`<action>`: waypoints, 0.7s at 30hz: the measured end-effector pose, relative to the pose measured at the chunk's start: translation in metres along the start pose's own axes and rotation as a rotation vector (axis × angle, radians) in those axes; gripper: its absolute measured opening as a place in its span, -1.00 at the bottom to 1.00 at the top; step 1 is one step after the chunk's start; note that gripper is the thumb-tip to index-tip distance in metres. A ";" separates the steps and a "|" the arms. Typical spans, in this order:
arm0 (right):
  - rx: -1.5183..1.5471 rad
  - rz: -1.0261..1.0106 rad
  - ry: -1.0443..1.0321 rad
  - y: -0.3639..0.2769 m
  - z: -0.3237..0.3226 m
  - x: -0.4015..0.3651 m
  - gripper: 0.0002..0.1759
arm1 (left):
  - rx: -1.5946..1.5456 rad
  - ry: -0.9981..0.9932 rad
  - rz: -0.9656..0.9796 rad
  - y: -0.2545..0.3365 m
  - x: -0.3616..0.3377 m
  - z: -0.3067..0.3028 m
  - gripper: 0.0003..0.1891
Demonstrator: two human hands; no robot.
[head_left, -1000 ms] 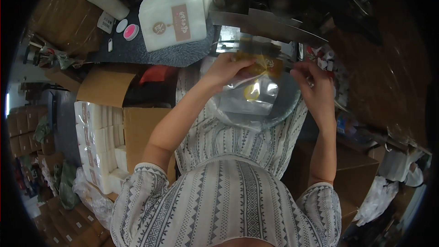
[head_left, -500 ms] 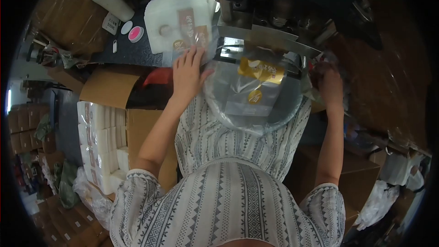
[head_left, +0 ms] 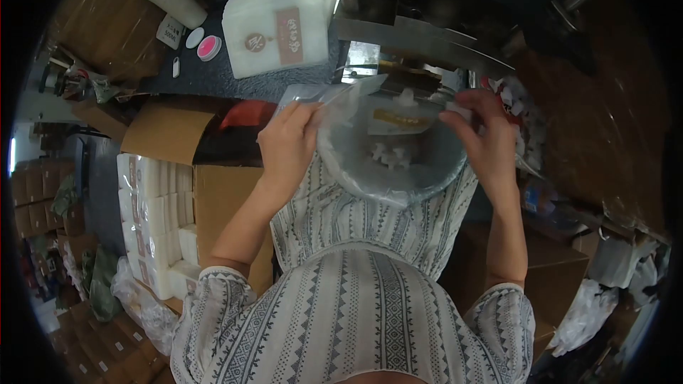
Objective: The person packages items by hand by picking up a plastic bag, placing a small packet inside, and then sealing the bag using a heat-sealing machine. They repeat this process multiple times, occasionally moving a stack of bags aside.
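My left hand pinches the edge of a clear plastic pouch, its far end tilted up over the basin. My right hand is at the basin's right rim, thumb and forefinger curled toward each other around something small and pale that I cannot make out. Between my hands, a round basin lined with clear plastic rests on my lap. Inside it are several small white plastic pieces and a pouch with a gold band. Just beyond the basin stands a dark machine with a metal bar.
A stack of white printed pouches lies on the dark table, beside a white cup and a pink-topped round tub. An open carton with white packs stands at left. Another carton is at right.
My left hand has drawn a clear pouch off the white stack toward the basin. My right hand has come inward from the right side. The gold-banded pouch now sits lower in the basin.
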State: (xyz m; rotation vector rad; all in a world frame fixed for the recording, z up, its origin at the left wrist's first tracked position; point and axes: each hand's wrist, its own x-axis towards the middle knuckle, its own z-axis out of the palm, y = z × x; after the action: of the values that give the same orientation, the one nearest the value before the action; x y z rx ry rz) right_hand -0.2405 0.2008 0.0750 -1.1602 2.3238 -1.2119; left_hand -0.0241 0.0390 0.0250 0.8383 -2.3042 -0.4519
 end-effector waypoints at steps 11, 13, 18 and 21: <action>0.230 -0.188 -0.268 0.011 0.023 0.018 -0.64 | -0.384 -0.485 0.063 0.021 0.003 0.044 -0.90; 0.076 -0.151 -0.034 0.016 0.014 0.015 -0.63 | -0.859 -0.672 -0.622 0.024 0.016 0.060 -0.78; -0.283 -0.113 0.017 0.033 -0.022 -0.001 -0.67 | -1.100 -0.619 -0.818 0.028 0.041 0.077 -0.72; -0.660 0.176 -0.012 0.069 -0.039 0.009 -0.71 | -0.853 -0.632 -0.689 0.019 0.040 0.074 -0.68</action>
State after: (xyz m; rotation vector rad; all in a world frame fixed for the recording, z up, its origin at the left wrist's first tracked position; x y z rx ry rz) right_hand -0.3042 0.2385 0.0455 -1.0881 2.8368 -0.3694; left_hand -0.1061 0.0334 -0.0016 1.0866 -1.8939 -2.0597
